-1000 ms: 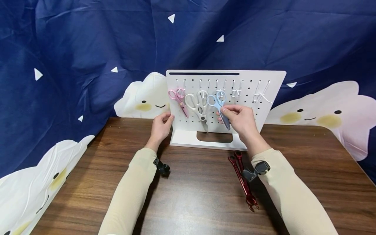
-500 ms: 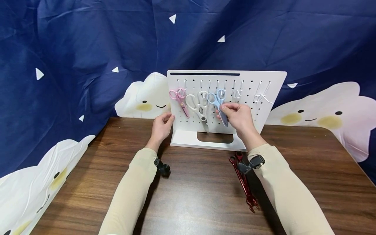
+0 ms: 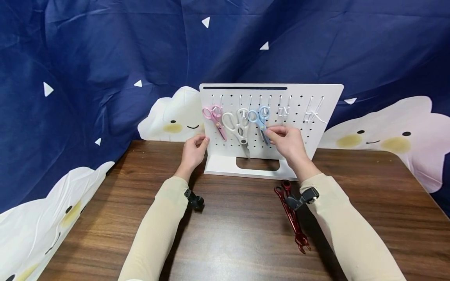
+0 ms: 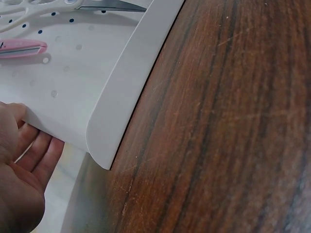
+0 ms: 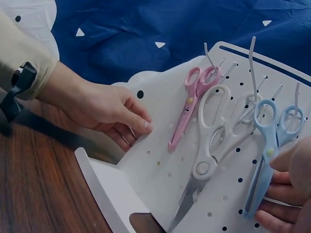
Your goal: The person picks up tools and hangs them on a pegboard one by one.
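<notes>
My left hand (image 3: 192, 151) grips the left edge of a white pegboard stand (image 3: 225, 166), thumb in front and other fingers behind the edge. My right hand (image 3: 290, 143) pinches the light blue scissors (image 3: 259, 119) just below their pivot. One handle loop of these scissors sits on a wire hook, and the blades point down along the board. White kitchen scissors (image 5: 202, 168) hang beside them, and pink scissors (image 3: 216, 121) hang farther left. In the right wrist view, part of my right hand (image 5: 291, 184) is cut off by the frame edge.
Two red wrenches (image 3: 291, 214) lie on the wooden table (image 3: 225, 242) below my right forearm. Wire hooks (image 3: 284, 110) with nothing on them stick out at the board's right. A blue curtain (image 3: 158, 47) with clouds hangs behind.
The blue scissors' blades have swung left and in toward the board, with my right hand on them. My left hand stays on the board's edge.
</notes>
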Tool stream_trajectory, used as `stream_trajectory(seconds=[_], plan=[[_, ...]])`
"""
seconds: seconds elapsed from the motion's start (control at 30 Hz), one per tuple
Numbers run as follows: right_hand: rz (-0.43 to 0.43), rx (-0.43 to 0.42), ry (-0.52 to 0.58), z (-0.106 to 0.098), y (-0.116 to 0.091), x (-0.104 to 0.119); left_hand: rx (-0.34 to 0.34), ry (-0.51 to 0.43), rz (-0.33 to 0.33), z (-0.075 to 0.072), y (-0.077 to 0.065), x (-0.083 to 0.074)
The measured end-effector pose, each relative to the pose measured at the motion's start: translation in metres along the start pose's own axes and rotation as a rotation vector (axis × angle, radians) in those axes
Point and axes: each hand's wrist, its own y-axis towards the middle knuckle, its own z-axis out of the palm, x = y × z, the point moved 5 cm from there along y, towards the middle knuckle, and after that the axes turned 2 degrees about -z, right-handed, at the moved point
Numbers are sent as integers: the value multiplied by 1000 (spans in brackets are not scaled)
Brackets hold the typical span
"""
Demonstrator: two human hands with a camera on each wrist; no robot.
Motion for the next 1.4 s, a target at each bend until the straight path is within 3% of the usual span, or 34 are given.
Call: stream_trajectory(seconds=[0.33, 0.7, 1.07, 1.4], plan=[[-55, 13, -104, -18, -12, -10, 3, 7, -3, 1, 1, -1], [-138, 101, -130, -33, -47, -24, 0, 14, -19, 0, 1, 1], [-95, 184, -102, -41, -79, -49, -10, -16, -2, -2, 1, 0], [-42, 264, -141, -46, -105, -78, -4, -7, -15, 1, -1, 1]])
